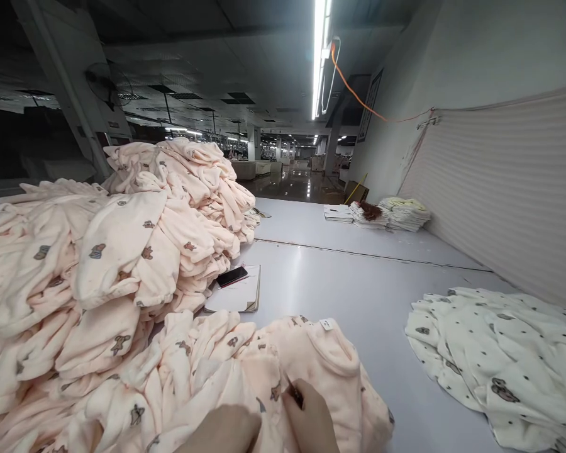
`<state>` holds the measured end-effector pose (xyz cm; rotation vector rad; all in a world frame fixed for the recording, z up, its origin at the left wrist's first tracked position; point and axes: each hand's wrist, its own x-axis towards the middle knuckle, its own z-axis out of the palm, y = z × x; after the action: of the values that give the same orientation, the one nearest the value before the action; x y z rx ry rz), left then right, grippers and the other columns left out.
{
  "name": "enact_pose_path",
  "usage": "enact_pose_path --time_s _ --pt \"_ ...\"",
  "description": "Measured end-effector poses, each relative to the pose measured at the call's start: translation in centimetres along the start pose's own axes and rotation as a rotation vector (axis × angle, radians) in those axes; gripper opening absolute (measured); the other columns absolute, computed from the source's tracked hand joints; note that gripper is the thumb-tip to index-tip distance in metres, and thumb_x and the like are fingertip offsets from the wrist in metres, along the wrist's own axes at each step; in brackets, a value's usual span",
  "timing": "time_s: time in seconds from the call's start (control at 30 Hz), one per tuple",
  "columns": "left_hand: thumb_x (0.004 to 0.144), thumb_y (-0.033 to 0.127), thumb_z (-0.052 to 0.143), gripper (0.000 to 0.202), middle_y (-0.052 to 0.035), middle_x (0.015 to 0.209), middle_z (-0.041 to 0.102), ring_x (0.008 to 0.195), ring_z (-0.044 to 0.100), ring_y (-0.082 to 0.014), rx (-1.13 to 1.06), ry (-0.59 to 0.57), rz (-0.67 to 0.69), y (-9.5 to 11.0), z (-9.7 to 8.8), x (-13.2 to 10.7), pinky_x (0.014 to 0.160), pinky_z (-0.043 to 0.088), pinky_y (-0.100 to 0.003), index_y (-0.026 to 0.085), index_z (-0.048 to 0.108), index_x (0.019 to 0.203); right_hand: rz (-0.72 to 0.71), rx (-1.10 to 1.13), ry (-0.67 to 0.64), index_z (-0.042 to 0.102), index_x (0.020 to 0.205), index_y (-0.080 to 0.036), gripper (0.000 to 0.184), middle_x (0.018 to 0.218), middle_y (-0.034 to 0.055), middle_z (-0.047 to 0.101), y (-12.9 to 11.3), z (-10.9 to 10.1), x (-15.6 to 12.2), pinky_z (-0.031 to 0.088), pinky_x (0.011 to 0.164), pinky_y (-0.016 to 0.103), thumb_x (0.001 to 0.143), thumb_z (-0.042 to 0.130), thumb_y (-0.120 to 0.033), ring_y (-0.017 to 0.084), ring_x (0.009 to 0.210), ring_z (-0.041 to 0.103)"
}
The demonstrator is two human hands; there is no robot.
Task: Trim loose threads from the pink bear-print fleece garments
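A pink fleece garment with small bear prints and a white neck tag lies on top of a low heap at the table's near edge. My right hand rests on it, its fingers closed around a small dark tool. My left hand lies on the same garment just to the left, only partly in view at the bottom edge; whether it grips the cloth is not visible.
A tall pile of pink garments fills the left. A notebook with a dark phone on it lies beside the pile. White printed garments lie at the right. Folded stacks sit far back on the white table. A wall runs along the right.
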<state>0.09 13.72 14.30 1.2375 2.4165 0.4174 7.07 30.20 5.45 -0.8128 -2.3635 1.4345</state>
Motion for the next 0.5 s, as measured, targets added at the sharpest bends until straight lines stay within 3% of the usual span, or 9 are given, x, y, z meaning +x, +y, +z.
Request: enact_pose_path --time_s 0.07,0.1,0.23,0.37,0.5 --pt "0.083 0.017 0.054 0.009 -0.0039 0.094 0.061 0.088 0.059 -0.0186 0.038 0.086 0.014 0.5 -0.3 3.0 0.078 0.047 -0.035 0.018 0.06 0.09 -0.006 0.064 0.016 0.054 0.072 -0.022 0.016 0.071 0.0014 0.063 0.1 0.1 0.5 0.044 0.067 0.026 0.083 0.046 -0.031 0.02 0.072 0.061" --pt "0.083 0.012 0.048 0.017 -0.0038 0.099 0.06 0.092 0.057 -0.0176 0.044 0.131 0.027 0.5 -0.2 4.6 0.08 0.045 -0.032 0.02 0.058 0.094 -0.006 0.097 0.026 0.054 0.077 -0.022 0.015 0.076 0.0017 0.065 0.1 0.0 0.7 0.045 0.069 0.026 0.084 0.046 -0.032 0.02 0.075 0.062" --pt "0.075 0.013 0.049 0.017 -0.0079 0.102 0.058 0.081 0.058 -0.0207 0.083 0.186 0.015 -0.5 1.9 9.5 0.066 0.042 -0.03 0.02 0.058 0.088 0.026 0.187 0.068 0.058 0.087 -0.019 0.019 0.093 0.0064 0.07 0.7 -0.1 1.1 0.049 0.078 0.026 0.082 0.048 -0.034 0.022 0.09 0.065" --pt "0.077 0.007 0.04 0.019 -0.0099 0.094 0.059 0.078 0.056 -0.0236 0.094 0.229 -0.001 -1.7 4.4 11.0 0.062 0.038 -0.032 0.019 0.055 0.078 0.035 0.217 0.116 0.06 0.086 -0.018 0.021 0.09 0.0081 0.071 1.5 0.3 0.8 0.05 0.077 0.029 0.078 0.05 -0.036 0.024 0.088 0.066" --pt "0.081 0.01 0.036 0.02 -0.0059 0.086 0.059 0.076 0.055 -0.0209 -0.022 0.279 -0.015 -2.2 4.3 10.7 0.066 0.038 -0.031 0.021 0.049 0.071 -0.018 0.22 0.155 0.06 0.083 -0.02 0.019 0.081 0.0052 0.071 1.9 0.8 0.6 0.05 0.073 0.028 0.076 0.05 -0.034 0.023 0.081 0.066"
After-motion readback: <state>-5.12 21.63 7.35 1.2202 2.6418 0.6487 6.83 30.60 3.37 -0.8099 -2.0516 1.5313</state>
